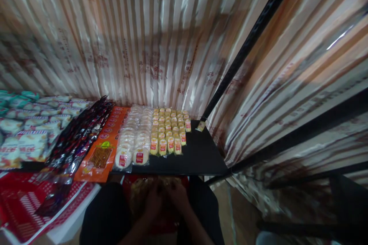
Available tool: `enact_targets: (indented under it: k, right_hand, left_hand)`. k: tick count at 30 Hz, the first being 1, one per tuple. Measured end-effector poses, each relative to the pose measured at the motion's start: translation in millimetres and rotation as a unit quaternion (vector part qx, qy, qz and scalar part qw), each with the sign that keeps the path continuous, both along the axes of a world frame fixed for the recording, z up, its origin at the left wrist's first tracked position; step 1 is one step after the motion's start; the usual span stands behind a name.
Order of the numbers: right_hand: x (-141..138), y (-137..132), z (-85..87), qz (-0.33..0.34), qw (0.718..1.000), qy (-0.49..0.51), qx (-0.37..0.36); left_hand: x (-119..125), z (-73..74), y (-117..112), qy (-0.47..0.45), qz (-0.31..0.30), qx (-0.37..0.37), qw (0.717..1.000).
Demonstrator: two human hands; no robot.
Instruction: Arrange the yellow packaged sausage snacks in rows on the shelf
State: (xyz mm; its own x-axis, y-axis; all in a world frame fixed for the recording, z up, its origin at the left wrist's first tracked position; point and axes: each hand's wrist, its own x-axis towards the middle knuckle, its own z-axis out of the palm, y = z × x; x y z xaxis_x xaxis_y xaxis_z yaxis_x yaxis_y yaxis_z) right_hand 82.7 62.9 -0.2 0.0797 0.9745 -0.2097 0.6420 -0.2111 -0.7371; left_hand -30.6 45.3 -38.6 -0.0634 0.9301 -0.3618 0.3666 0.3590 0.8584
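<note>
Shiny striped plastic sheeting (172,38) hung behind a flat black shelf (201,157). Below its front edge, the left hand (154,199) and right hand (177,196) were side by side at crinkled, yellowish wrapped packets (139,190) in a red container (163,227) between the person's dark-clad knees; shadow hid whether either hand gripped one. Above, small yellow oblong packets (168,130) stood in rows on the shelf. Leftward lay round white wrapped snacks (123,157), flat orange bags (99,157), glossy dark packets (77,134) and printed white bags (34,143).
</note>
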Motion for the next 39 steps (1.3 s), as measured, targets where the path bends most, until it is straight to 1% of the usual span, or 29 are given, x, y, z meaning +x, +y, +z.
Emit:
enact_targets:
  k: [3, 6, 8, 11, 13, 16, 19, 22, 25, 29, 32, 36, 38, 39]
  right_hand:
    - [8.3, -5.0, 11.2, -0.016, 1.000, 0.019, -0.007]
    - [17.2, -13.0, 18.8, -0.056, 0.994, 0.086, -0.025]
    - [22.3, -19.8, 23.3, -0.074, 0.982, 0.167, -0.051]
    - [27.9, -28.6, 33.9, -0.081, 0.953, 0.282, -0.075]
    - [30.2, -31.8, 44.3, -0.085, 0.938, 0.324, -0.087]
    - [32.1, -32.5, 61.0, -0.089, 0.925, 0.349, -0.117]
    - [33.2, -31.0, 73.8, -0.094, 0.921, 0.355, -0.129]
    - [35.1, -28.5, 81.1, -0.095, 0.922, 0.352, -0.130]
    - [39.2, -24.8, 85.9, -0.092, 0.935, 0.330, -0.095]
    - [47.0, -20.4, 90.7, -0.073, 0.949, 0.304, -0.041]
    - [52.9, -17.9, 88.9, -0.058, 0.951, 0.304, -0.017]
    - [62.1, -12.8, 76.4, -0.053, 0.954, 0.295, 0.009]
    - [68.4, -9.5, 69.5, -0.060, 0.964, 0.256, 0.042]
    - [72.0, -8.0, 67.0, -0.067, 0.971, 0.217, 0.071]
  left_hand:
    - [0.7, 6.7, -11.9, 0.017, -0.013, 0.045, 0.999]
    - [0.5, 20.9, -20.3, 0.035, -0.038, 0.096, 0.994]
    - [0.1, 30.5, -24.5, 0.042, -0.064, 0.125, 0.989]
    - [0.3, 41.0, -28.6, 0.056, -0.099, 0.147, 0.983]
    - [1.5, 45.3, -29.8, 0.064, -0.108, 0.156, 0.980]
    - [4.7, 49.8, -30.0, 0.066, -0.101, 0.166, 0.979]
    - [8.8, 54.0, -29.4, 0.057, -0.075, 0.186, 0.978]
    - [14.5, 58.1, -28.6, 0.036, -0.056, 0.217, 0.974]
    - [23.2, 61.6, -26.2, 0.012, -0.037, 0.223, 0.974]
    - [36.8, 65.4, -18.7, -0.033, -0.019, 0.203, 0.978]
    - [45.5, 68.5, -10.3, -0.080, -0.005, 0.162, 0.983]
    - [54.7, 76.9, 0.9, -0.153, -0.017, 0.106, 0.982]
    - [58.3, 82.8, 5.1, -0.165, -0.026, 0.089, 0.982]
    - [59.7, 85.8, 6.9, -0.163, -0.031, 0.085, 0.982]
